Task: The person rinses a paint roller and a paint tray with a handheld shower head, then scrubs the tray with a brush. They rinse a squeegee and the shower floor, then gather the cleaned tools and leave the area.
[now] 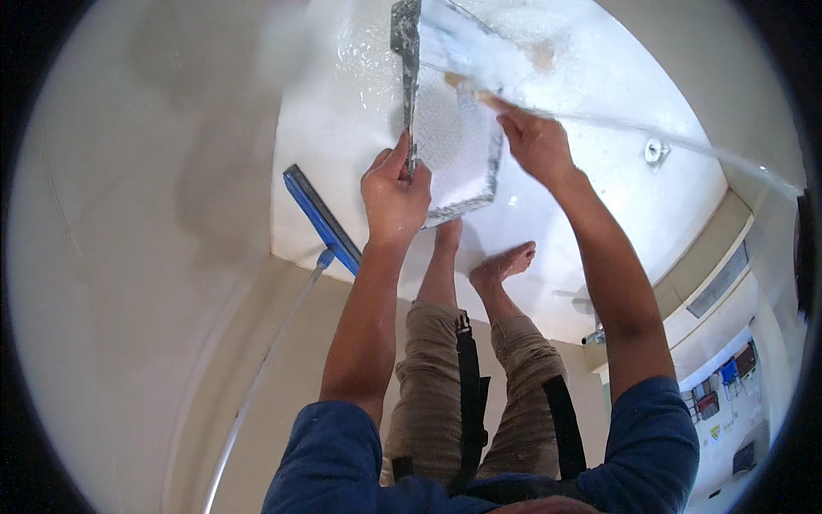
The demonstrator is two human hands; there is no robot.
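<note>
My left hand (396,193) is closed on the near part of the dark, mottled edge of a tilted, panel-like frame (452,150). The frame has a white textured face, and its far end is blurred by water and foam. Over the frame's right side, my right hand (538,141) is closed round a tan handle (486,98). It looks like a brush, but motion and spray hide its far end. A thin stream of water (634,127) crosses from the right side toward the frame.
The white floor (342,171) is wet, with suds at the far side. A blue squeegee (321,218) on a long pole lies to the left of my left forearm. At the right is a round drain (657,152). My bare feet (503,263) stand just below the frame.
</note>
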